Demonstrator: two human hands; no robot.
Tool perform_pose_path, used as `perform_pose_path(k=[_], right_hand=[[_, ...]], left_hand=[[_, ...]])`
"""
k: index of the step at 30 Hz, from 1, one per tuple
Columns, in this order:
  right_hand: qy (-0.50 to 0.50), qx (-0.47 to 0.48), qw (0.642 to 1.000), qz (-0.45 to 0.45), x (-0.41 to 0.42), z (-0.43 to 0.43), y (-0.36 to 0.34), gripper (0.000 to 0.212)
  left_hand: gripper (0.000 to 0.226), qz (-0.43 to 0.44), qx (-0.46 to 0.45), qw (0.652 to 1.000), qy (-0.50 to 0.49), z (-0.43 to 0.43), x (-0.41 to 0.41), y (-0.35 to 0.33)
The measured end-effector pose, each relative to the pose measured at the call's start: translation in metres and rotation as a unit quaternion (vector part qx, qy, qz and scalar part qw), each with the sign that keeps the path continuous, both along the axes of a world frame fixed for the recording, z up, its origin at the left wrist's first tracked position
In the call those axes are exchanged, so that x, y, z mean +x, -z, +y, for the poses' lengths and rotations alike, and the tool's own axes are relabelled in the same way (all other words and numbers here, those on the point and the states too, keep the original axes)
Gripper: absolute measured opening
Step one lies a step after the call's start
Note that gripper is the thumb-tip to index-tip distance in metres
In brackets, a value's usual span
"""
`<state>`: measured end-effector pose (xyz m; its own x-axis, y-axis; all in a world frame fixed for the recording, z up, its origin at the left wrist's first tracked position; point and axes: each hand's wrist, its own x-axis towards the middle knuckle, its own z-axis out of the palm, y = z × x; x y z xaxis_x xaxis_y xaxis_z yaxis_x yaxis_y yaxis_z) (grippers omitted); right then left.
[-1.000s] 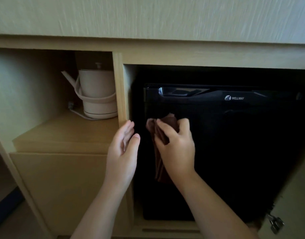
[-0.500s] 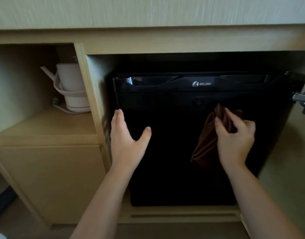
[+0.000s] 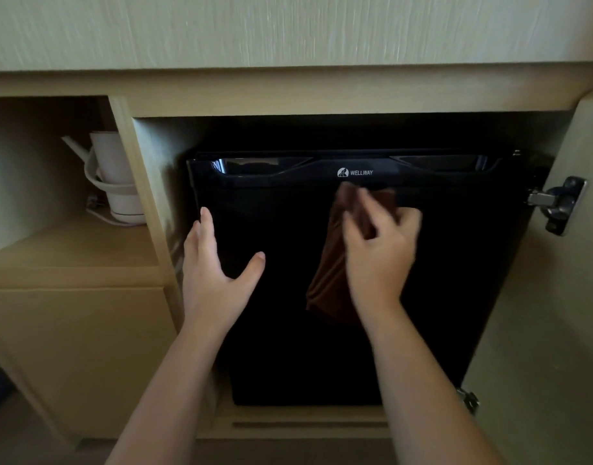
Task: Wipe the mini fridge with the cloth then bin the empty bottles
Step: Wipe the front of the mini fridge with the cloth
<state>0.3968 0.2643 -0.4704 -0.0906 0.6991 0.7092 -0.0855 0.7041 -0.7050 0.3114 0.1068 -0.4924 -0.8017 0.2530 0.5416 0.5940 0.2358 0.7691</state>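
Wiping looked underway: the right hand (image 3: 379,253) gripped the cloth (image 3: 327,286) against the mini fridge (image 3: 288,347) door, the left hand (image 3: 214,273) lay flat and released, and binning the unseen bottles remained.

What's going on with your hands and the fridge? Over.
Right hand grips cloth on fridge door, below logo. Left hand open near door's left edge. No bottles in view, nothing in the way.

Mini fridge (image 3: 288,330) in right bay of cabinet (image 3: 288,92).
Kettle (image 3: 120,182) on shelf (image 3: 70,243) to its left; against fridge front, left hand (image 3: 214,273) left of cloth (image 3: 328,273) under right hand (image 3: 379,256).
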Motion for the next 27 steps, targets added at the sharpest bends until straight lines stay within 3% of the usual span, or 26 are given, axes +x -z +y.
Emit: perform_pose_path(k=[3,6,11,16,22,27], right_hand=[[0.063,-0.103,0.989,0.080,0.031,0.049,-0.011,0.036],[0.085,-0.154,0.982,0.076,0.059,0.085,-0.014,0.036],[0.099,-0.069,0.993,0.015,0.044,0.063,-0.012,0.036],[0.049,0.036,0.997,-0.039,0.021,0.029,-0.008,0.037],[0.092,-0.077,0.992,0.049,0.059,0.078,-0.015,0.037],[0.139,-0.075,0.987,0.016,0.063,0.083,-0.015,0.037]], left_hand=[[0.091,0.004,0.001,1.000,-0.006,0.001,0.000,0.000],[0.091,0.008,-0.002,1.000,-0.014,0.004,0.000,0.000],[0.089,0.019,0.002,0.999,-0.033,0.008,-0.002,0.001],[0.087,0.025,0.005,0.999,-0.035,0.007,-0.004,0.000],[0.086,0.029,0.001,0.999,-0.034,0.005,-0.001,-0.003],[0.086,0.035,-0.009,0.999,-0.017,0.001,-0.002,-0.003]])
